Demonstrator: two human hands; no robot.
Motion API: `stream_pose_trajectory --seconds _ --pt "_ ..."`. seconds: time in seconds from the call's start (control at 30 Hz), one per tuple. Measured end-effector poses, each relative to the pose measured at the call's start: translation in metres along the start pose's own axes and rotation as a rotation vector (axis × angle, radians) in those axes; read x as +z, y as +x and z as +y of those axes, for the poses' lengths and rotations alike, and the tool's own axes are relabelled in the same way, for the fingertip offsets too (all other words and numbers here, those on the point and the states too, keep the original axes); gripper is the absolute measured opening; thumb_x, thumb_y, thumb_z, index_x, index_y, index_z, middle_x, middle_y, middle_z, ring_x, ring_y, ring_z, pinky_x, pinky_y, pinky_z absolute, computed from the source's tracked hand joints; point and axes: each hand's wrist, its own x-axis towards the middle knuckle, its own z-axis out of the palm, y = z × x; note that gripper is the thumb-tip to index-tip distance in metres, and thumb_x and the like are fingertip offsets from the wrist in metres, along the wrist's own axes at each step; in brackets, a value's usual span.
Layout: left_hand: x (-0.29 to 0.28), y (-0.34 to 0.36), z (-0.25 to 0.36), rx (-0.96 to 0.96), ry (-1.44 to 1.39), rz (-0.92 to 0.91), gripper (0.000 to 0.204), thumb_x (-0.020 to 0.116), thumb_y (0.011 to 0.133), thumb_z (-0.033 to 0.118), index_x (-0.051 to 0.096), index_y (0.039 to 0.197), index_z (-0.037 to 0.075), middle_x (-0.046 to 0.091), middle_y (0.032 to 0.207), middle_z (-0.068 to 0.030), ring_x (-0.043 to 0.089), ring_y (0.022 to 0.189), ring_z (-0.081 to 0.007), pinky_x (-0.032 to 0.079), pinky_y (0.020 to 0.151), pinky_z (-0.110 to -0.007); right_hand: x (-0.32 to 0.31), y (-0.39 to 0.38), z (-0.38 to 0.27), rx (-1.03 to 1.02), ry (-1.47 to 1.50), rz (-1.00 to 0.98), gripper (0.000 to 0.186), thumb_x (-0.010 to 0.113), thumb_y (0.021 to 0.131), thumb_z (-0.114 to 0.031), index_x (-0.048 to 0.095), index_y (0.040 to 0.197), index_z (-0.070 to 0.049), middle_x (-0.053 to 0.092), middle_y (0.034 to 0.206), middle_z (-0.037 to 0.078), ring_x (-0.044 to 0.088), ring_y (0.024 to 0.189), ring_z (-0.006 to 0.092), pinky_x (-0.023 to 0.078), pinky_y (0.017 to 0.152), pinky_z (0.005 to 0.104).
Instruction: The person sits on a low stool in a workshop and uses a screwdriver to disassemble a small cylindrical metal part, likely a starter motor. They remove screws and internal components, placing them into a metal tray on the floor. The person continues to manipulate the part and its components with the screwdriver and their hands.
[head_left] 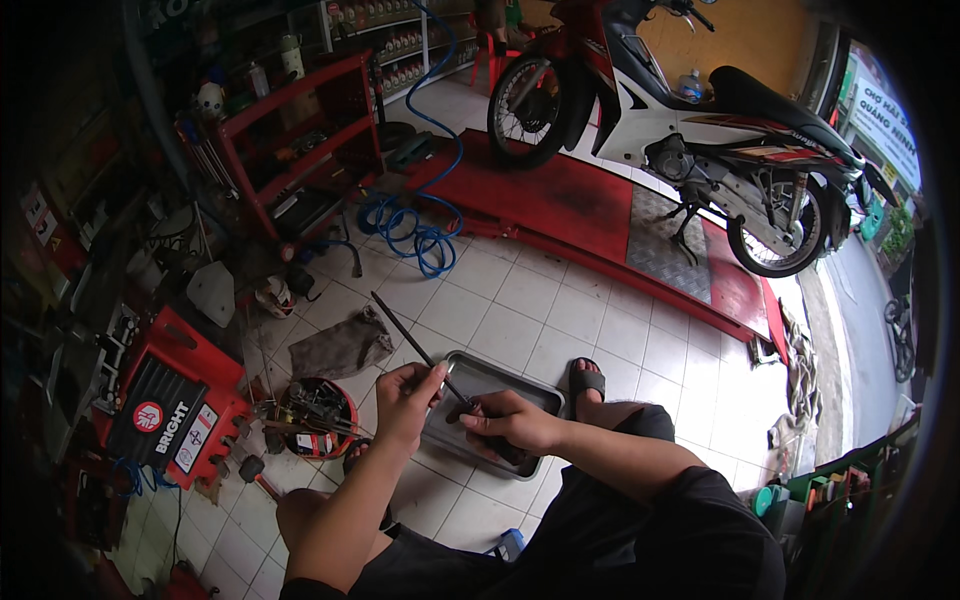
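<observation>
A long, thin dark rod (398,322) slants across in front of me, its far end pointing up and left. My left hand (408,402) is closed around the rod partway along. At the lower end my right hand (512,422) is also closed, thumb and fingers gripping a dark end piece (462,409) that the fingers partly cover. Both hands are above a grey metal tray (490,374) on the floor between my feet. Something dark (514,456) shows in the tray under my right hand, too shadowed to name.
To the left stand a round red tub (345,440) of tools, a grey rag (340,344) and a red machine case (170,400). Farther off are a red tool cart (300,135), a coiled blue hose (415,235) and a motorcycle (680,140) on a red lift (570,200).
</observation>
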Motion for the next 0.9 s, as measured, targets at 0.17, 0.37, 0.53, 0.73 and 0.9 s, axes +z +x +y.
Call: stream_pose_trajectory --seconds 0.17,0.37,0.53,0.73,0.9 --pt "0.000 0.000 0.000 0.004 0.002 0.003 0.025 0.073 0.093 0.019 0.066 0.075 0.003 0.059 0.066 0.0013 0.050 0.059 -0.0054 0.037 0.056 -0.022 0.001 0.000 -0.001 0.010 0.003 0.014 0.030 0.055 0.105 -0.033 0.056 0.095 -0.005 0.059 0.063 0.004 0.049 0.041 0.0084 0.036 0.036 0.0242" --pt "-0.005 0.001 -0.004 0.000 0.020 -0.010 0.019 0.072 0.092 0.018 0.070 0.081 0.002 0.064 0.072 -0.0009 0.055 0.063 -0.0074 0.041 0.059 -0.023 0.001 0.000 -0.003 0.001 -0.014 0.009 0.030 0.055 0.105 -0.033 0.054 0.091 -0.006 0.059 0.063 0.004 0.049 0.041 0.0086 0.037 0.036 0.0241" --pt "-0.004 0.001 -0.003 -0.002 0.022 -0.014 0.020 0.073 0.092 0.019 0.070 0.082 0.002 0.064 0.072 -0.0009 0.055 0.063 -0.0075 0.041 0.059 -0.023 -0.001 0.001 0.000 -0.002 -0.008 0.007 0.031 0.056 0.105 -0.033 0.054 0.091 -0.006 0.060 0.063 0.004 0.050 0.042 0.0087 0.037 0.037 0.0241" --pt "0.000 -0.001 0.001 -0.011 -0.003 0.009 0.023 0.073 0.093 0.017 0.066 0.076 0.003 0.061 0.068 0.0007 0.051 0.060 -0.0059 0.039 0.057 -0.022 0.004 -0.005 -0.018 0.060 -0.033 0.009 0.031 0.056 0.104 -0.033 0.056 0.091 -0.005 0.059 0.063 0.003 0.051 0.044 0.0086 0.037 0.037 0.0242" --pt "-0.002 -0.001 -0.001 0.004 0.003 -0.002 0.021 0.073 0.093 0.018 0.068 0.079 0.002 0.061 0.069 0.0003 0.052 0.061 -0.0063 0.039 0.058 -0.022 0.005 -0.005 -0.019 0.067 -0.035 0.015 0.031 0.057 0.104 -0.033 0.056 0.092 -0.005 0.060 0.064 0.003 0.051 0.044 0.0087 0.037 0.037 0.0242"
